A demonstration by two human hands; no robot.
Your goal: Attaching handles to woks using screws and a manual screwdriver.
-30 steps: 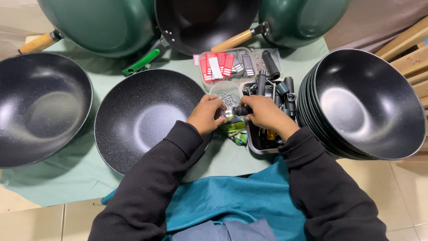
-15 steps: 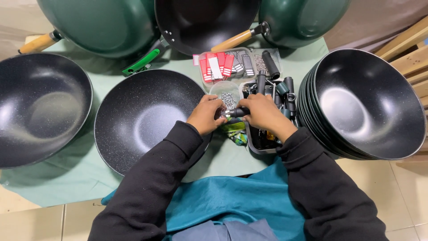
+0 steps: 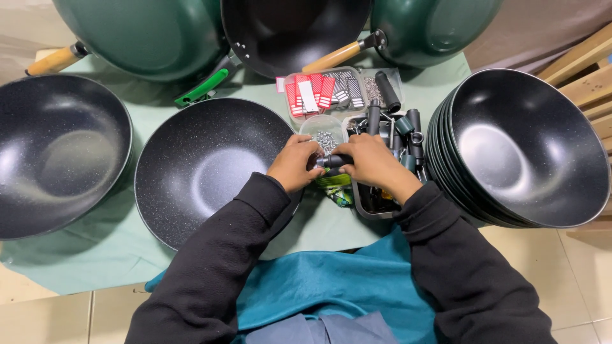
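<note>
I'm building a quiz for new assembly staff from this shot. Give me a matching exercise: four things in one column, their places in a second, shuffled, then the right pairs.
Things:
1. stack of black pans
2. green-handled tool
3. small black handle
4. single black pan

Places:
A. held between left hand and right hand
B. at the far right of the green cloth
C. just left of the hands
D. behind the single pan, near the green woks

Pairs: 1-B, 2-D, 3-A, 4-C

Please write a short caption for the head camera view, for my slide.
Both hands, left hand and right hand, grip a black handle between speckled pan and stacked pans.
</note>
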